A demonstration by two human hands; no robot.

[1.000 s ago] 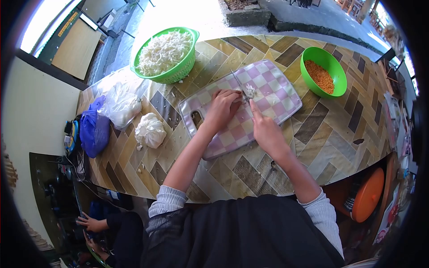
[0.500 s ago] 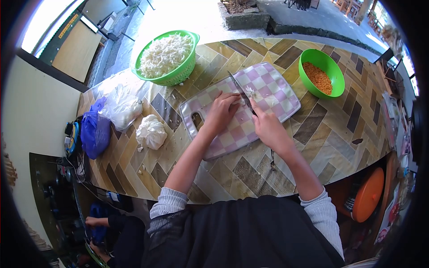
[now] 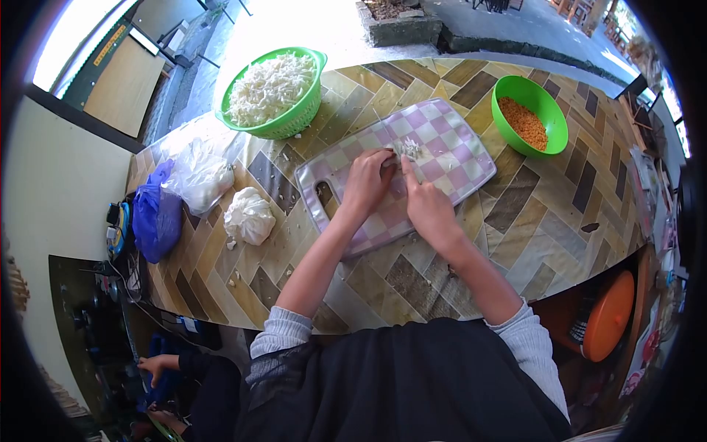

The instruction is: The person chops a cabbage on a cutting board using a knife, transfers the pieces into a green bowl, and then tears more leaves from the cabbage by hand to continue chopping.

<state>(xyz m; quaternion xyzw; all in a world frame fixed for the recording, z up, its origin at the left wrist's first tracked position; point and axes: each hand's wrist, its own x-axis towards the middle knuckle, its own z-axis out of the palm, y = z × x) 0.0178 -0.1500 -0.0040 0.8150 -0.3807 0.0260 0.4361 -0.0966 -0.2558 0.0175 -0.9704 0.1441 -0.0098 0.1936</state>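
Note:
A pink-and-white checked cutting board (image 3: 449,140) lies on the tiled table top. My left hand (image 3: 366,184) presses down on a small white piece of vegetable on the board, fingers curled over it. My right hand (image 3: 423,206) grips a knife whose blade (image 3: 390,136) points away from me, beside the left fingertips. A small heap of chopped white bits (image 3: 411,149) lies just beyond the hands on the board.
A green colander of shredded white vegetable (image 3: 272,85) stands at the far left, a green bowl of orange grains (image 3: 529,118) at the far right. A white bag (image 3: 249,215), a clear bag (image 3: 197,175) and a blue bag (image 3: 156,214) lie left. Another person's hand (image 3: 151,365) shows below.
Both hands and the knife shifted slightly left and away across the board. The knife blade moved closer to the left fingertips.

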